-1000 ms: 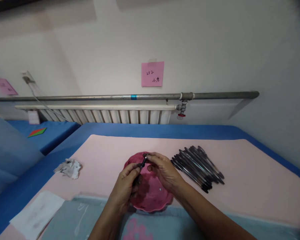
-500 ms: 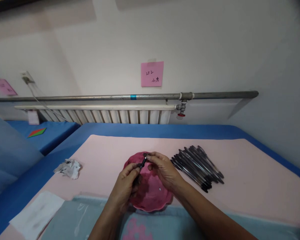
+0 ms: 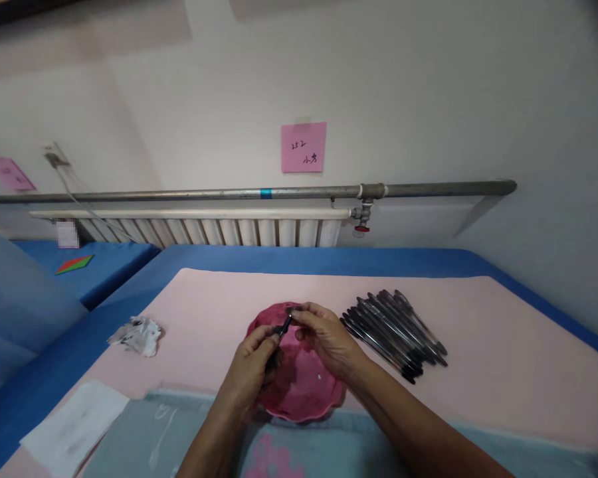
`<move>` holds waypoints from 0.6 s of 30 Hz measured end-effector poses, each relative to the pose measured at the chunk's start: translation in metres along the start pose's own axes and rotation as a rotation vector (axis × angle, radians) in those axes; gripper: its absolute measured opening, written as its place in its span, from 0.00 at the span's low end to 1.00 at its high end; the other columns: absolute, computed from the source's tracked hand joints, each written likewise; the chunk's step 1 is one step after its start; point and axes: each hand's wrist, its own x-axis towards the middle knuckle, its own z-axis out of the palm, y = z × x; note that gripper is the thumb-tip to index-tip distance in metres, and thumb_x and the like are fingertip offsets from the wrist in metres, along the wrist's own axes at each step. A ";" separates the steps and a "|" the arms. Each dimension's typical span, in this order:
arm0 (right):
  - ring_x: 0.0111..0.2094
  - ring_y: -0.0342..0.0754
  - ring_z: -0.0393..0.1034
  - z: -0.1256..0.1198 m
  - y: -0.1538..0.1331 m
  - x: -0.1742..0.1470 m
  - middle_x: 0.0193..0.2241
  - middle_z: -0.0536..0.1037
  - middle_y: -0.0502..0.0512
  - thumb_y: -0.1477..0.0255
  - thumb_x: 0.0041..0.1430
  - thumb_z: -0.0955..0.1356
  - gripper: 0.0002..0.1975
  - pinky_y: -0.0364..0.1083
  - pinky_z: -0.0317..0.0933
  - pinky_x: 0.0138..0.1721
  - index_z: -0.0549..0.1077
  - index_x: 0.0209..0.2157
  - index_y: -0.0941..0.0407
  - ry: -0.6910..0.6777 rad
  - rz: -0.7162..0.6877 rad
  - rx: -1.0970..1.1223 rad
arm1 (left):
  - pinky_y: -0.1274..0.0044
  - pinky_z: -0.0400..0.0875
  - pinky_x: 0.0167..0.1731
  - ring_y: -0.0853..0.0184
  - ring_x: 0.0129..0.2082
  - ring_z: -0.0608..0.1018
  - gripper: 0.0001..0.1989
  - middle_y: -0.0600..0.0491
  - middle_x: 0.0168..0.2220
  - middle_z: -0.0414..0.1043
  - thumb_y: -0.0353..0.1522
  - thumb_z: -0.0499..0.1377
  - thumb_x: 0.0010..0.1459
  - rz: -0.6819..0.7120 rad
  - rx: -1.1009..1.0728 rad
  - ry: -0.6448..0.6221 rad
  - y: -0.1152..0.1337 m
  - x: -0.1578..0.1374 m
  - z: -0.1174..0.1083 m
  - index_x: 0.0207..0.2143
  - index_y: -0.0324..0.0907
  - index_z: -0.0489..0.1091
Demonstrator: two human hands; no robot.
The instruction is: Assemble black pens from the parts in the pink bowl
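Note:
Over a pink scalloped plate (image 3: 311,392), both hands meet at a slim dark pen (image 3: 285,325), which tilts up to the right. My left hand (image 3: 253,358) is closed around its lower part. At the upper end, the thumb and fingertips of my right hand (image 3: 323,335) pinch the pen's tip; what exactly lies between those fingertips is partly hidden. A small white speck (image 3: 319,376) lies in the plate. To the right of my right hand, several black-capped clear pens (image 3: 391,335) lie side by side in a slanted row.
Crumpled, stained tissue (image 3: 138,335) sits on the left of the pink table cover (image 3: 209,299). A smudged white sheet (image 3: 74,425) lies at the front left. A grey-green cloth (image 3: 179,431) runs along the near edge. Behind the table are a radiator (image 3: 249,232) and a metal pipe (image 3: 204,195).
Almost nothing differs. Both hands keep the same grip on the pen above the plate, with only a very slight shift at the right fingertips.

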 end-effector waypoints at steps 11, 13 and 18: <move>0.29 0.45 0.68 -0.005 0.009 0.004 0.28 0.76 0.52 0.66 0.51 0.68 0.09 0.43 0.58 0.26 0.75 0.33 0.54 -0.045 -0.152 -0.316 | 0.87 0.43 0.12 0.82 0.12 0.56 0.15 0.63 0.17 0.60 0.39 0.62 0.46 0.117 -0.058 0.146 0.006 0.003 -0.011 0.34 0.41 0.67; 0.35 0.48 0.69 -0.005 0.017 0.004 0.32 0.77 0.53 0.71 0.53 0.65 0.08 0.47 0.61 0.36 0.75 0.35 0.53 -0.145 -0.351 -0.652 | 0.86 0.41 0.11 0.82 0.10 0.53 0.14 0.63 0.17 0.60 0.39 0.62 0.47 0.151 -0.088 0.198 0.011 0.003 -0.019 0.32 0.42 0.65; 0.39 0.52 0.67 -0.004 0.046 0.001 0.38 0.77 0.59 0.80 0.54 0.61 0.13 0.52 0.56 0.45 0.74 0.39 0.57 -0.493 -0.706 -1.381 | 0.86 0.41 0.10 0.82 0.10 0.52 0.14 0.64 0.17 0.59 0.40 0.61 0.47 0.183 -0.106 0.221 0.014 0.004 -0.024 0.31 0.42 0.63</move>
